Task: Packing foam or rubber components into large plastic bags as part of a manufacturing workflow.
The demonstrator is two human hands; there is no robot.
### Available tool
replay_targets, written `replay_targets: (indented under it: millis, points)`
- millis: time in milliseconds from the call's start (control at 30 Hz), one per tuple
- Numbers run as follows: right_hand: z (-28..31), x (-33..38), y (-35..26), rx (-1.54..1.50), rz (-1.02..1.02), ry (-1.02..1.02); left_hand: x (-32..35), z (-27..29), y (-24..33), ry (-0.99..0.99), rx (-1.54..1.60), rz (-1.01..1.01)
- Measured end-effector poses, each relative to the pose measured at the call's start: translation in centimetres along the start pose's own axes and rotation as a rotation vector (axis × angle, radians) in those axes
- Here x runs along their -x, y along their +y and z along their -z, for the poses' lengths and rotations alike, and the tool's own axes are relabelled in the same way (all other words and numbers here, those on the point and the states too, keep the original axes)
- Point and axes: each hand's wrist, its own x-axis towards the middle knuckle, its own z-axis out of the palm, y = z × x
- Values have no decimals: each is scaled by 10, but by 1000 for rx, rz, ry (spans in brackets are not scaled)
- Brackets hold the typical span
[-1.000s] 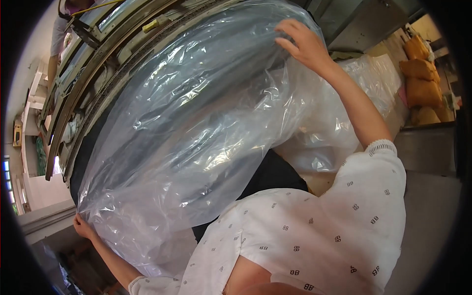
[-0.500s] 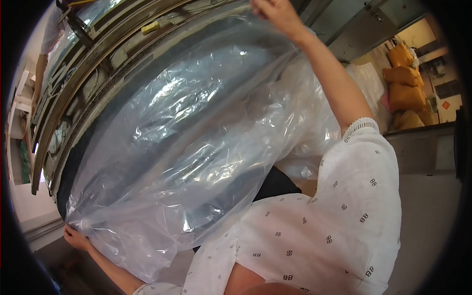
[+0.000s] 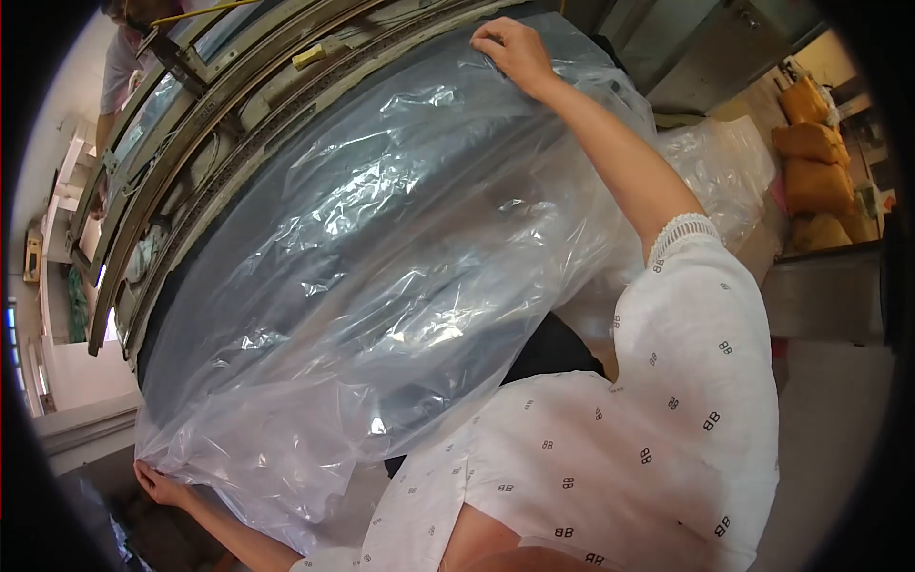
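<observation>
Since the earlier frames the right hand (image 3: pixel 515 50) has climbed toward the top of the view, and the clear plastic bag (image 3: pixel 381 286) now stretches longer and flatter between the two hands. The bag spans diagonally from that hand down to the left hand (image 3: pixel 160 484) at the lower left, so its bulk lies between the two grips. Through the film a dark, broad thing shows inside, too blurred by creases to tell what it is. The right fingers are closed, pinching the bag's upper edge; the left fingers are curled tight on its lower corner. The right arm reaches up nearly straight, and the left forearm runs low along the bottom edge. Behind the bag runs a metal frame (image 3: pixel 191 162).
</observation>
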Motion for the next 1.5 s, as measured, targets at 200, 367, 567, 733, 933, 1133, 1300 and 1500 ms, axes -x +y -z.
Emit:
replay_targets:
  millis: [200, 367, 567, 733, 933, 1133, 1300, 1500]
  points:
    - [-24, -13, -16, 211, -120, -86, 26, 73, 31, 13, 34, 113]
    - [-37, -15, -37, 264, -83, -150, 69, 136, 29, -101, 53, 283]
    - [-53, -20, -38, 189, -72, -212, 110, 175, -32, -211, 10, 482]
    - [-33, -51, -51, 138, 183, 83, 102, 142, -43, -173, 34, 595]
    - [45, -92, -154, -1056, -381, 322, -17, 33, 8, -84, 582, 350]
    - [-57, -60, 72, -56, -327, 205, -36, -120, -81, -235, -98, 1]
    - [-41, -70, 77, -388, -325, 128, -55, -178, -71, -280, 164, 146]
    - [-55, -88, 86, -257, -337, 82, -84, -202, -78, -330, 124, 169]
